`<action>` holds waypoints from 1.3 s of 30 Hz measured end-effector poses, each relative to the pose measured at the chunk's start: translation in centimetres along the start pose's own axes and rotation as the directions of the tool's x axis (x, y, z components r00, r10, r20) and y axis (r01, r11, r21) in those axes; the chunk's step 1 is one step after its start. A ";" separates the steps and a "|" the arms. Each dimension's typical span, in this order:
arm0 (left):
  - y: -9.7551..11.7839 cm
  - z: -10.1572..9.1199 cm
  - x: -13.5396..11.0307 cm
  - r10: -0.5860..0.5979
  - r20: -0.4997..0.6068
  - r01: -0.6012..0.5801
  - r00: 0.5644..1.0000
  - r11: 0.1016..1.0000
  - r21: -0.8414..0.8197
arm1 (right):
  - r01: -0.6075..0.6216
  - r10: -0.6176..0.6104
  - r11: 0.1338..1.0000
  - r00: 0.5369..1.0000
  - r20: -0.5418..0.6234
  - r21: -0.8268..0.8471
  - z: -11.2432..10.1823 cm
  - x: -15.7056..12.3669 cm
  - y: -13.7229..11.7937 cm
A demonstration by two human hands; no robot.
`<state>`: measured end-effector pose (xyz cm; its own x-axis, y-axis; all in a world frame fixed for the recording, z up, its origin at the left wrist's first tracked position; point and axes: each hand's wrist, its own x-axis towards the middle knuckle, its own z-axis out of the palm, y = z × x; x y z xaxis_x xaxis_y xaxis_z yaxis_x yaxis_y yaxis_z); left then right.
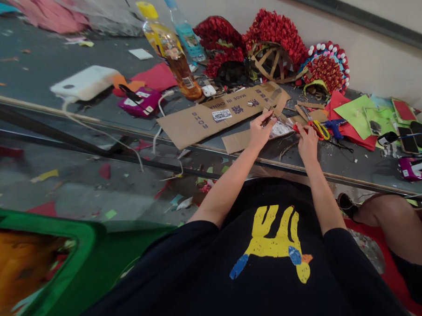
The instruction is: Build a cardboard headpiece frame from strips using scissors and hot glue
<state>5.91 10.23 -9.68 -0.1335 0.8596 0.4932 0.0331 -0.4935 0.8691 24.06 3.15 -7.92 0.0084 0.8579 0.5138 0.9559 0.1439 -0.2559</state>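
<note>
- The person's left hand [260, 131] reaches over the dark grey tabletop [100, 48], fingers and thumb drawn together beside a narrow brown cardboard strip [281, 105]; I cannot tell whether it grips the strip.
- The right hand [307, 142] is just beside it, its bent fingers pinching a small red object [296, 128], mostly hidden.
- Between the hands lies a pale, printed, crinkled piece [281, 128].
- The long, flat brown cardboard sheet [193, 127], printed "MADE IN CHINA" and bearing a white label, lies left of the left hand, along the table's front edge.
- Scissors with yellow loop handles [322, 130] lie just right of the right hand, near a blue plastic tool [334, 128] on red paper sheets [367, 141].
- Behind stand a ruffled red dome with cardboard ribs [279, 33] and a yellow-capped clear bottle of amber liquid [176, 61].
- At the far right, another person's bent knee [390, 212] shows.
</note>
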 end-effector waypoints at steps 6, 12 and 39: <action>0.1 0.1 -0.1 -0.010 -0.009 0.010 1.000 1.000 -0.008 | 0.008 -0.007 1.000 1.000 0.012 -0.024 0.1 0.0 0.1; -0.1 0.2 -0.1 0.009 -0.030 -0.010 1.000 1.000 -0.012 | 0.010 -0.010 1.000 1.000 -0.006 0.005 0.3 0.0 0.2; 0.2 -0.1 0.0 0.027 -0.049 -0.027 0.998 1.000 -0.001 | 0.059 -0.057 0.992 0.998 -0.018 0.111 0.4 0.3 0.7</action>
<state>5.87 10.10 -9.54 -0.1811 0.8384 0.5140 0.0358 -0.5167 0.8554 24.57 3.71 -8.26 -0.0412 0.8392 0.5423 0.9162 0.2482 -0.3145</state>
